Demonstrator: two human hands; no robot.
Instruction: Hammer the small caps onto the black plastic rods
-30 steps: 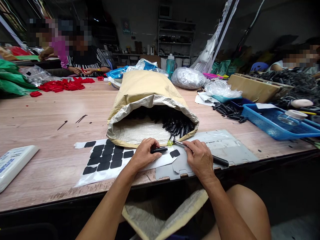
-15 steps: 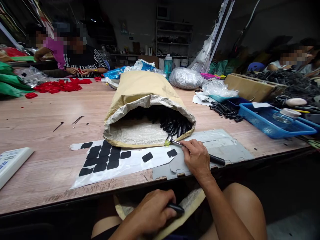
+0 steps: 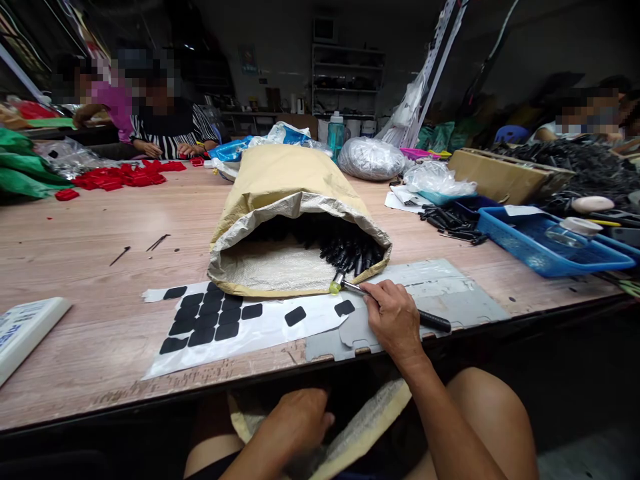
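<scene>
In my right hand [image 3: 395, 317] is a small hammer [image 3: 434, 321] with a black grip, its yellow-tipped head resting at the mouth of the paper sack [image 3: 300, 167] on the table. Black parts [image 3: 350, 253] lie inside that sack, heaped toward its right side. My left hand [image 3: 300, 417] is down in the opening of a second sack [image 3: 367, 427] on my lap; its fingers are mostly hidden and blurred. A white sheet [image 3: 275, 337] with black rounded-square stickers [image 3: 203, 320] lies in front of the first sack, beside a grey board [image 3: 450, 293].
A blue basket [image 3: 545, 257] and loose black parts [image 3: 450, 223] are at the right. Red pieces [image 3: 120, 176] lie at the left back, near two people. A white box [image 3: 30, 330] sits at the left edge. Cardboard [image 3: 500, 175] stands at the right back.
The black part that my left hand held is no longer visible, and that hand has moved slightly left and lower into the lap sack. My right hand has stayed in place with the hammer.
</scene>
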